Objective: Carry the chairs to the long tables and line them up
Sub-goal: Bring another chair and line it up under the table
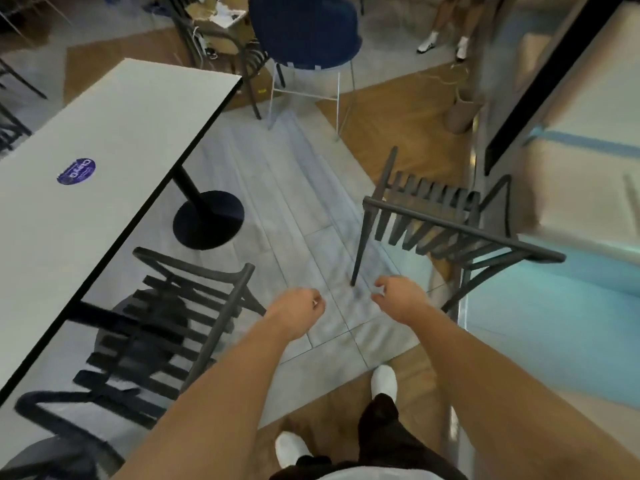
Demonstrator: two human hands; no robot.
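Note:
A long white table [104, 140] runs along the left, on black pedestal bases. A dark slatted chair [162, 327] is tucked at its near side, with its seat partly under the tabletop. A second dark slatted chair [436, 220] stands to the right beside a glass wall. My left hand [298, 310] hangs in front of me with fingers curled in and nothing in it. My right hand [398, 299] is held out with fingers loosely apart, just short of the right chair's front leg, not touching it.
A blue stool [304, 32] on thin white legs stands ahead. A cardboard box [221, 26] and another dark chair sit beyond the table's far end. A person's legs [446, 26] show at the top right. A paper bag [460, 112] rests by the glass wall.

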